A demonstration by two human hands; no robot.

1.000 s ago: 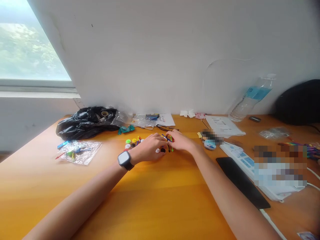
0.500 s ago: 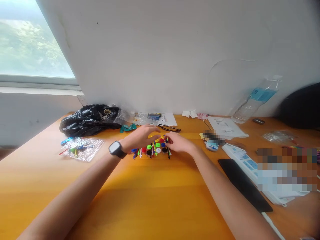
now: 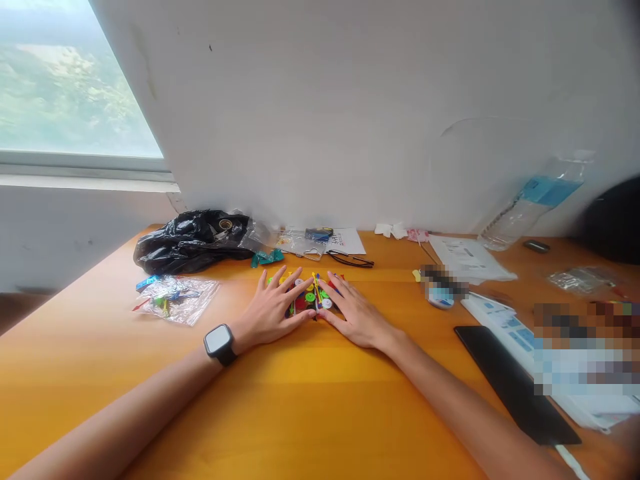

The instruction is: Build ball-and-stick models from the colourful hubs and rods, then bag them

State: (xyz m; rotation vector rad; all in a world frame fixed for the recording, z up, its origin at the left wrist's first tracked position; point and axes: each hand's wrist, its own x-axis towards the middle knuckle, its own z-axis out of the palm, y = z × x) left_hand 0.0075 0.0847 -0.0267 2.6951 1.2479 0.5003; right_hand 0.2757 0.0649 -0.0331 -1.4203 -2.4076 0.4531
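Fingers spread, my left hand (image 3: pixel 274 310) lies over the left side of a cluster of small colourful plastic pieces (image 3: pixel 311 298). From the other side my right hand (image 3: pixel 354 310) covers the right part, its fingers fanned out too. The two thumbs come close together at the cluster's near edge. Between the hands I see green, white, red, yellow and blue round discs and arrow-shaped pieces. Many of the pieces are hidden under my palms and fingers. A black smartwatch (image 3: pixel 219 341) sits on my left wrist.
Left of my hands lies a clear plastic bag (image 3: pixel 193 303) with small coloured parts. Behind it sits a black plastic bag (image 3: pixel 193 241). Black glasses (image 3: pixel 350 259) lie beyond the pieces. To the right are a black phone-like slab (image 3: pixel 515 383), papers (image 3: pixel 473 259) and a leaning water bottle (image 3: pixel 537 200).
Both hands, raised with curled fingers over the far side of the pieces before, have come down nearer me and spread flat over them. The view has shifted slightly left.
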